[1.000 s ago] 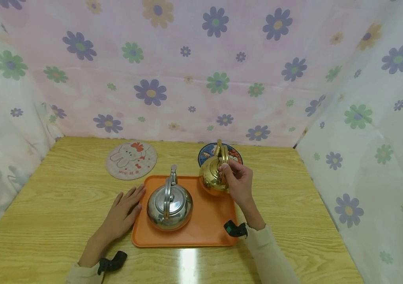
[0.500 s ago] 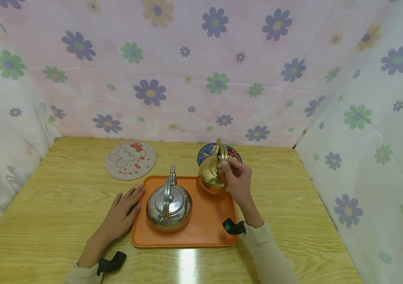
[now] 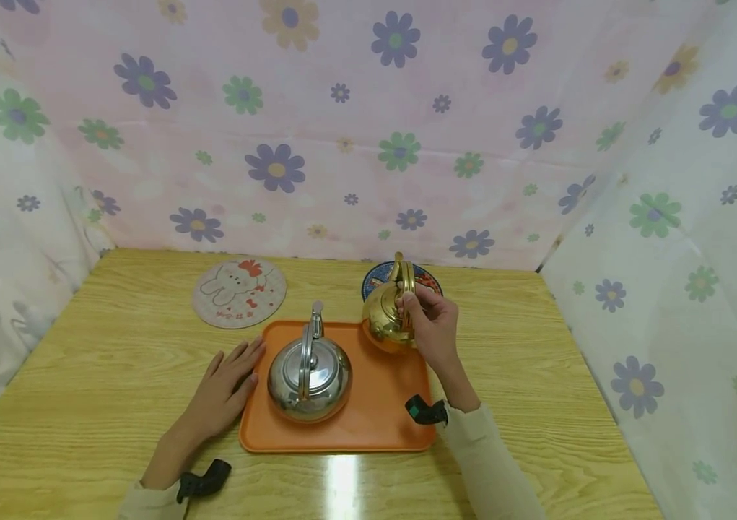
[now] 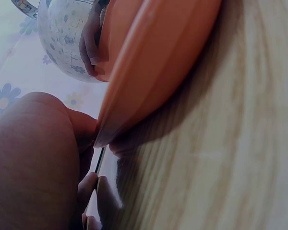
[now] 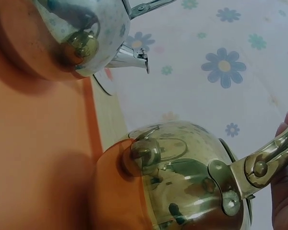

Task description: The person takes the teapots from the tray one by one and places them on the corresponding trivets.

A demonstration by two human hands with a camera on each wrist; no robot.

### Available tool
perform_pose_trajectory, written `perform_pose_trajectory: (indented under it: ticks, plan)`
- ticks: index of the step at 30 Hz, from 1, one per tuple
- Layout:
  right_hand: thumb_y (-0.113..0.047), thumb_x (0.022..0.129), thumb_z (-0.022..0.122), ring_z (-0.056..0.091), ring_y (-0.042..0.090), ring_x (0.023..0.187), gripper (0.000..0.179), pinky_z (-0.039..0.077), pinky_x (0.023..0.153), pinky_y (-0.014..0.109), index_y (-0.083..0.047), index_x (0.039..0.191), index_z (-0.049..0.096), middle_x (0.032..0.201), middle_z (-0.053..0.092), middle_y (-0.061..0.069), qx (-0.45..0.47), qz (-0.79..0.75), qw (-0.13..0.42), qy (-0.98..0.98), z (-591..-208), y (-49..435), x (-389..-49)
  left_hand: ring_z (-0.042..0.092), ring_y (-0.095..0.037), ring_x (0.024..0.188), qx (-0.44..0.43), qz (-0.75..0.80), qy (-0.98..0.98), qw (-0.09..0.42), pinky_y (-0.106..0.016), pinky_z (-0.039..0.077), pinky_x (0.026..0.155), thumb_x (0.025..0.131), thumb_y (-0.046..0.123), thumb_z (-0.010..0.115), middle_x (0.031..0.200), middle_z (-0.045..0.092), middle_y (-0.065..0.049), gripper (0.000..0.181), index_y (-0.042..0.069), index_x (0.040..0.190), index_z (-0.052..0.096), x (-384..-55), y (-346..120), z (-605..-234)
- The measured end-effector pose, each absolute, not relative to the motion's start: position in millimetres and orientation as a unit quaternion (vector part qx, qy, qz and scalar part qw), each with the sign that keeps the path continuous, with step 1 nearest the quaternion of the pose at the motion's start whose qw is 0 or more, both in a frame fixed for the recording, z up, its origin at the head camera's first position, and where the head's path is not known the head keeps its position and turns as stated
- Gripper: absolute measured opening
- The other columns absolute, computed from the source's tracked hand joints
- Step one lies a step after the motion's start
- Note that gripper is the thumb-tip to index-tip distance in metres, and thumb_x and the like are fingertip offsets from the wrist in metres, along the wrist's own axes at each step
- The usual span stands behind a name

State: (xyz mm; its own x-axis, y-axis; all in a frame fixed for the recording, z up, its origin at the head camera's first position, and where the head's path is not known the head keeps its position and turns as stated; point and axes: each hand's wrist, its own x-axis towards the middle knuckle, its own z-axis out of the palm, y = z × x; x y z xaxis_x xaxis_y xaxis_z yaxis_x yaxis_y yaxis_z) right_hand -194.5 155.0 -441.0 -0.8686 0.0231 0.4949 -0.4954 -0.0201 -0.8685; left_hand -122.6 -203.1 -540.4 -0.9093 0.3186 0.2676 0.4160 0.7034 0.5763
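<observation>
Two hands [image 3: 436,328] [image 3: 228,393]: right grips one kettle [image 3: 380,323] of two, left touches one tray [image 3: 381,426].

Nothing readable: only 1 illegible line of red lettering [image 3: 232,314] on the round rabbit mat [image 3: 240,292]

Cream sleeves [image 3: 494,462] are worn with bent black wrist cameras [image 3: 208,480], one marked green.

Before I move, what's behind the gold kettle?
Behind the gold kettle, a round blue mat partly shows; beyond hangs the flowered curtain. Kettle and right hand cover the mat's near part.
</observation>
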Motion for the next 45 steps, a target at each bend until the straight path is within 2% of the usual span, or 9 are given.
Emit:
perform_pose_trajectory:
  ticks: [4, 10, 12, 14, 18, 22, 27, 36, 45]
  plan:
    - [0.001, 0.101, 0.059, 0.067, 0.021, 0.07, 0.023, 0.055, 0.061, 0.021, 0.019, 0.109, 0.069, 0.083, 0.068, 0.027, 0.174, 0.691, 0.187, -0.677, -441.3, 153.6, -197.4, 0.034, -0.049, 0.146, -0.199, -0.327, -0.921, 0.074, -0.063, 0.01, 0.121, 0.107, 0.019, 0.051, 0.16, 0.04, -0.018, 0.05, 0.004, 0.154, 0.044, -121.8, -204.4, -541.1]
    - [0.0, 0.101, 0.059, 0.066, 0.014, 0.07, 0.024, 0.056, 0.064, 0.02, 0.022, 0.107, 0.067, 0.082, 0.071, 0.001, 0.178, 0.69, 0.179, -0.678, -440.8, 151.7, -201.7, 0.034, -0.049, 0.145, -0.196, -0.326, -0.922, 0.077, -0.062, 0.01, 0.121, 0.107, 0.018, 0.051, 0.159, 0.041, -0.019, 0.049, 0.004, 0.154, 0.044, -120.3, -205.8, -540.4]
    - [0.0, 0.101, 0.058, 0.066, 0.014, 0.07, 0.024, 0.056, 0.064, 0.021, 0.022, 0.108, 0.066, 0.083, 0.071, -0.002, 0.182, 0.693, 0.175, -0.675, -440.1, 151.7, -202.3, 0.034, -0.049, 0.145, -0.196, -0.329, -0.92, 0.077, -0.063, 0.01, 0.121, 0.107, 0.018, 0.051, 0.159, 0.041, -0.019, 0.049, 0.003, 0.154, 0.044, -120.4, -205.5, -539.8]
    - [0.001, 0.101, 0.058, 0.066, 0.014, 0.071, 0.024, 0.056, 0.064, 0.02, 0.023, 0.108, 0.066, 0.082, 0.071, 0.002, 0.18, 0.694, 0.177, -0.674, -440.2, 152.6, -203.0, 0.034, -0.049, 0.146, -0.198, -0.33, -0.92, 0.076, -0.063, 0.011, 0.121, 0.107, 0.018, 0.051, 0.159, 0.041, -0.019, 0.049, 0.003, 0.154, 0.044, -121.1, -204.5, -539.5]
    - [0.003, 0.101, 0.057, 0.068, 0.016, 0.072, 0.023, 0.055, 0.063, 0.02, 0.023, 0.109, 0.066, 0.083, 0.069, 0.024, 0.18, 0.691, 0.185, -0.675, -440.9, 155.5, -205.2, 0.033, -0.049, 0.146, -0.202, -0.332, -0.918, 0.071, -0.064, 0.01, 0.12, 0.107, 0.018, 0.051, 0.159, 0.04, -0.019, 0.05, 0.003, 0.154, 0.043, -122.9, -201.9, -539.0]
    - [0.001, 0.102, 0.056, 0.068, 0.016, 0.072, 0.024, 0.055, 0.062, 0.02, 0.021, 0.111, 0.067, 0.086, 0.066, 0.036, 0.185, 0.684, 0.183, -0.681, -441.8, 156.8, -208.0, 0.033, -0.049, 0.146, -0.202, -0.335, -0.917, 0.072, -0.064, 0.01, 0.12, 0.107, 0.017, 0.051, 0.159, 0.041, -0.019, 0.05, 0.003, 0.154, 0.044, -122.5, -201.5, -538.9]
    - [0.0, 0.102, 0.057, 0.068, 0.02, 0.071, 0.025, 0.055, 0.063, 0.021, 0.019, 0.113, 0.068, 0.087, 0.065, 0.037, 0.184, 0.684, 0.182, -0.682, -441.4, 155.2, -211.7, 0.033, -0.05, 0.146, -0.203, -0.337, -0.917, 0.071, -0.064, 0.009, 0.121, 0.107, 0.018, 0.05, 0.16, 0.04, -0.019, 0.05, 0.003, 0.154, 0.043, -122.5, -202.7, -539.2]
    - [-0.001, 0.102, 0.057, 0.068, 0.018, 0.071, 0.027, 0.057, 0.065, 0.02, 0.021, 0.115, 0.066, 0.09, 0.064, 0.041, 0.185, 0.686, 0.176, -0.681, -440.7, 150.7, -219.0, 0.034, -0.05, 0.145, -0.2, -0.335, -0.917, 0.082, -0.064, 0.01, 0.12, 0.106, 0.017, 0.052, 0.159, 0.041, -0.019, 0.05, 0.004, 0.154, 0.045, -120.5, -205.2, -538.7]
    - [-0.001, 0.102, 0.057, 0.066, 0.027, 0.069, 0.027, 0.057, 0.063, 0.024, 0.021, 0.115, 0.066, 0.089, 0.062, 0.041, 0.182, 0.688, 0.18, -0.68, -440.5, 155.1, -222.9, 0.035, -0.05, 0.145, -0.202, -0.335, -0.917, 0.08, -0.064, 0.011, 0.12, 0.106, 0.017, 0.052, 0.159, 0.041, -0.019, 0.049, 0.004, 0.153, 0.045, -122.1, -202.5, -538.5]
